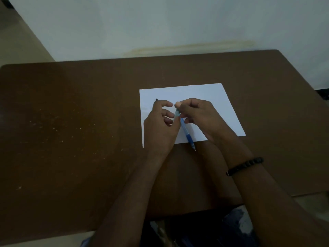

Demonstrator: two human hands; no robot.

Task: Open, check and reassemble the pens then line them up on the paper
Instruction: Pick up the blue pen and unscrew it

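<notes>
Both hands, left hand [161, 122] and right hand [197, 114], pinched the slim blue pen [186, 132] crossing the flat white paper [204, 93]'s lower edge at frame center.

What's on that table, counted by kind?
Blue pen: 1, held by both hands (left hand, right hand)
Dark pen tip showing behind the left hand: 1
Paper: 1
Total: 3; more may be hidden under the hands.

I count one blue pen [185, 131], one paper sheet [195, 93].
Two hands, one beaded bracelet [244, 166], one brown table [71, 122], one dark tip [156, 99] past my left hand.
</notes>
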